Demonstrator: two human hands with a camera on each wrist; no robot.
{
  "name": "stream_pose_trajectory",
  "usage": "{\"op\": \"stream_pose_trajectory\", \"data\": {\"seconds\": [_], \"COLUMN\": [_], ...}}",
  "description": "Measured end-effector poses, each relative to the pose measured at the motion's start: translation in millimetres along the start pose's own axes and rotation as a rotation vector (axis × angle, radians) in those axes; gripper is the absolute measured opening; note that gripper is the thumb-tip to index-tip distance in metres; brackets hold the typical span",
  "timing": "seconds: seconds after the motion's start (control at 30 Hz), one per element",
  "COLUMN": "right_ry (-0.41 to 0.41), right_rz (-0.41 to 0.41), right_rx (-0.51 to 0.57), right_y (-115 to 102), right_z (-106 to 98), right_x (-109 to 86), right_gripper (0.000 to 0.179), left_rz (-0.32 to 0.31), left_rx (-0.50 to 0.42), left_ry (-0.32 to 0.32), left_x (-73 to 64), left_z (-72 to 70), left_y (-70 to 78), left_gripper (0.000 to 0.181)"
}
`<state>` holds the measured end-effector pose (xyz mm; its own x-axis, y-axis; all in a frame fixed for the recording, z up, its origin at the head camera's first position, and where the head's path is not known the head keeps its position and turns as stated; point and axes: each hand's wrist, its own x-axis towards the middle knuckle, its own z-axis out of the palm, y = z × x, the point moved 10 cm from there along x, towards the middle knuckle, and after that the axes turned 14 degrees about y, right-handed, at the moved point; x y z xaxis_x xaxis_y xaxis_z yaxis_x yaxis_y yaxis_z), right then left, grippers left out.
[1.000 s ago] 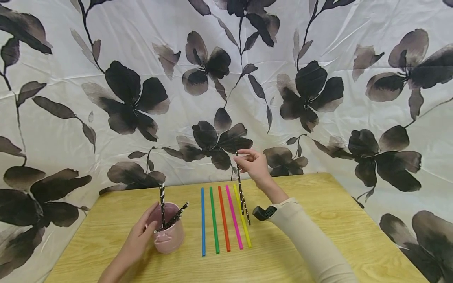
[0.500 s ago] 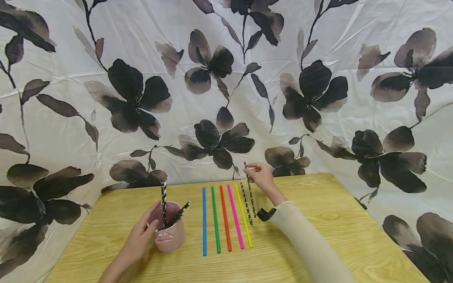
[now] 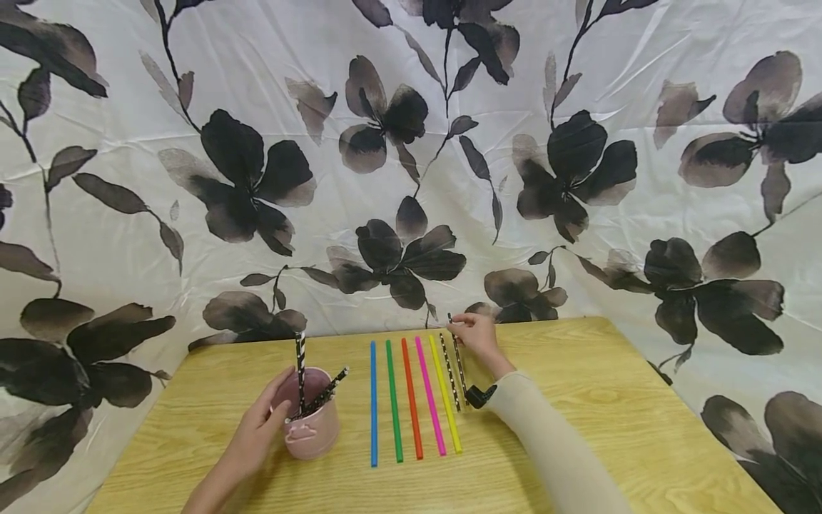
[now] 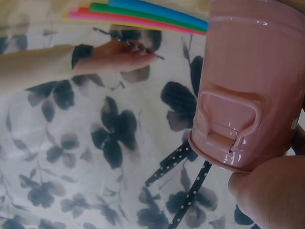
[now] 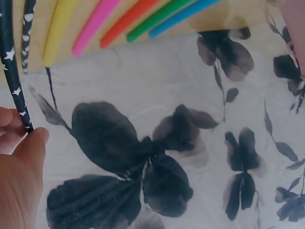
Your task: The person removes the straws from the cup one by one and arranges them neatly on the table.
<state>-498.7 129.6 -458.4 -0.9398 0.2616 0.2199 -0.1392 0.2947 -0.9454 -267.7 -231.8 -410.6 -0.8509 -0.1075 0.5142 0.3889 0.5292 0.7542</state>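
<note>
In the head view my left hand [image 3: 255, 432] grips the pink metal cup [image 3: 312, 439] by its left side, thumb at the rim. Several black-and-white patterned straws [image 3: 300, 371] stick out of it, one nearly upright and the others leaning right. Over the far part of the table, my right hand [image 3: 478, 337] pinches the far end of a black straw [image 5: 17, 90] with white stars between thumb and fingers. That straw slants down just right of a black straw with white marks [image 3: 449, 371], which lies on the table.
Left of the patterned straws lie a yellow straw [image 3: 446, 396], a pink straw [image 3: 431, 396], a red straw [image 3: 412, 400], a green straw [image 3: 394, 400] and a blue straw [image 3: 374, 403], roughly side by side. A floral cloth [image 3: 385, 178] hangs behind the wooden table [image 3: 578, 400].
My right hand has moved slightly right and down, lowering the star-patterned straw from above the row to the right of the other patterned one. My left hand keeps its grip on the cup.
</note>
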Motion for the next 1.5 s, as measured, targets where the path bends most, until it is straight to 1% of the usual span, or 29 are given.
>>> {"op": "stream_pose_trajectory", "data": {"seconds": [0.13, 0.2, 0.27, 0.4, 0.57, 0.8, 1.0, 1.2, 1.23, 1.33, 1.43, 1.5], "right_ry": [0.017, 0.028, 0.032, 0.03, 0.028, 0.04, 0.047, 0.047, 0.049, 0.058, 0.071, 0.078], "right_rz": [-0.029, -0.046, -0.055, -0.048, -0.037, -0.04, -0.062, -0.075, -0.082, -0.104, -0.114, -0.116], "right_rx": [-0.026, -0.06, -0.093, -0.148, -0.164, -0.226, -0.26, -0.319, -0.327, -0.352, -0.382, -0.396], "right_y": [5.5, 7.3, 9.8, 15.9, 19.8, 26.3, 23.1, 22.8, 22.6, 21.3, 20.0, 18.8], "right_z": [1.0, 1.3, 2.5, 5.7, 8.3, 7.8, 7.4, 7.2, 7.2, 7.2, 6.8, 6.4], "right_x": [0.7, 1.3, 1.5, 0.8, -0.4, -5.0, -6.7, -8.1, -7.8, -7.3, -7.1, -7.5], "right_gripper": [0.017, 0.016, 0.016, 0.015, 0.015, 0.014, 0.011, 0.012, 0.012, 0.013, 0.012, 0.011], "left_rz": [-0.032, -0.045, -0.043, -0.034, -0.049, -0.05, -0.045, -0.045, -0.034, -0.031, -0.036, -0.053], "left_rx": [0.014, 0.007, 0.0, -0.008, 0.001, -0.043, -0.039, -0.025, -0.018, -0.007, -0.005, -0.014], "left_ry": [0.004, 0.006, 0.005, -0.001, 0.009, 0.007, 0.014, 0.008, 0.005, 0.003, 0.001, 0.002], "left_x": [0.5, 0.6, 0.2, -1.3, -0.8, -1.9, -1.2, -2.0, -2.0, -1.6, -1.3, -1.2], "left_z": [0.2, 0.0, -0.2, 0.3, -0.2, 0.4, -0.8, -0.1, 0.2, 0.3, -0.1, -0.7], "left_y": [-5.4, -6.9, -6.3, -4.3, -5.5, -6.1, -5.7, -4.5, -3.4, -3.2, -4.1, -5.6], "left_gripper": [0.045, 0.045, 0.045, 0.045, 0.045, 0.045, 0.045, 0.046, 0.046, 0.045, 0.045, 0.044]}}
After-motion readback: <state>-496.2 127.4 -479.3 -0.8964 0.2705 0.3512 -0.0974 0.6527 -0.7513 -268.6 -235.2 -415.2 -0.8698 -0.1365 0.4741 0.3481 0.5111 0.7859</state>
